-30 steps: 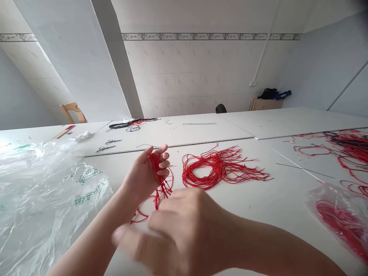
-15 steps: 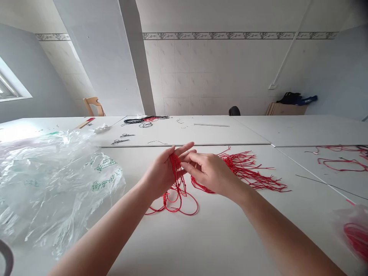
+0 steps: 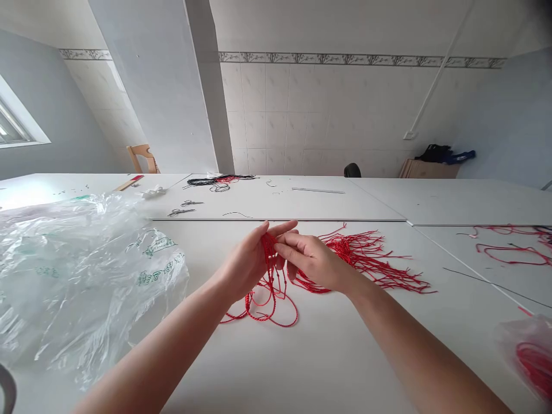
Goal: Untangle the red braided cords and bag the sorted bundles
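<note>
Two hands, close together. Left hand [image 3: 246, 265] curled shut around a bunch of red braided cords [image 3: 269, 251]. Right hand [image 3: 314, 260] just beside it, fingertips [image 3: 279, 248] against the same strands; cannot tell whether they grip. Loops of the cords hang below both hands onto the white bench [image 3: 345, 362]. Just past the right hand, a fringed heap of red cords [image 3: 366, 259]. Left of the left hand, a crumpled clear plastic bag [image 3: 81, 287] with green print. Ahead, beyond a seam in the bench, two pairs of scissors [image 3: 181, 212], a black-and-red cord tangle [image 3: 218, 181] and a metal ruler [image 3: 318, 190]. Far right of the right hand, a plastic bag of red cords [image 3: 533, 362].
</note>
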Motion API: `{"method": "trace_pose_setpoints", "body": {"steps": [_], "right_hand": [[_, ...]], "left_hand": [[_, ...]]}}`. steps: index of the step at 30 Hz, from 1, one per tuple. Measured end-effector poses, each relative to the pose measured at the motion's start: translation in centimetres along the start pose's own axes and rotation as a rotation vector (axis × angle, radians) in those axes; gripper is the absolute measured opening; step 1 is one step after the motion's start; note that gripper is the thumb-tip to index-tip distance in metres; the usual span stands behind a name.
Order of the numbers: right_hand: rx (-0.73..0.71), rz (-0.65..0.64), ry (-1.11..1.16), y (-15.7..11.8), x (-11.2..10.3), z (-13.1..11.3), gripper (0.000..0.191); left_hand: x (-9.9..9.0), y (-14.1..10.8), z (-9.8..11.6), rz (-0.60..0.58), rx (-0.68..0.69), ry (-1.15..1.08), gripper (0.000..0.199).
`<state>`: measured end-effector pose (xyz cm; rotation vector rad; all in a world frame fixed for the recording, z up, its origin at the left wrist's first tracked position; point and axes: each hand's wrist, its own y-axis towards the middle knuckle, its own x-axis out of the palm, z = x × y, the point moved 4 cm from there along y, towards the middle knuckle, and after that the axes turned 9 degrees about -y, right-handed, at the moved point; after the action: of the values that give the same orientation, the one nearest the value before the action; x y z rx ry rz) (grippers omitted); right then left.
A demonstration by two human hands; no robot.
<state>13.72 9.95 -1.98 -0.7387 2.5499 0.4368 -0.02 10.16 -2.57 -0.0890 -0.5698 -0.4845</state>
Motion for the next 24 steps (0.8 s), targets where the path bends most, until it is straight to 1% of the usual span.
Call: {"method": "trace_pose_setpoints", "body": {"steps": [6, 11, 13, 15, 17, 19, 24], "right_hand": [[0.018, 0.011, 0.036, 0.2, 0.9, -0.3, 0.026], [-0.033, -0.015, 0.148, 0.5, 1.2, -0.5, 0.026], [-0.044, -0.017, 0.132, 0.4, 1.2, -0.4, 0.027], [-0.034, 0.008, 0.083, 0.3, 1.0, -0.3, 0.030], [-0.021, 0.043, 0.044, 0.2, 0.8, -0.2, 0.032], [-0.021, 0.061, 0.041, 0.1, 0.7, -0.3, 0.030], [-0.034, 0.045, 0.094, 0.2, 0.9, -0.5, 0.025]], "left_hand": [[-0.4, 0.0, -0.3, 0.060, -0.007, 0.010, 0.047], [0.2, 0.0, -0.3, -0.007, -0.019, 0.050, 0.060], [0.4, -0.1, -0.2, -0.008, -0.012, 0.062, 0.056], [0.3, -0.1, -0.1, 0.025, 0.010, 0.077, 0.046], [0.1, -0.1, 0.0, 0.051, 0.031, 0.081, 0.041], [0.0, -0.2, 0.1, 0.049, 0.048, 0.063, 0.043], [0.5, -0.3, 0.0, 0.048, 0.052, -0.001, 0.050]]}}
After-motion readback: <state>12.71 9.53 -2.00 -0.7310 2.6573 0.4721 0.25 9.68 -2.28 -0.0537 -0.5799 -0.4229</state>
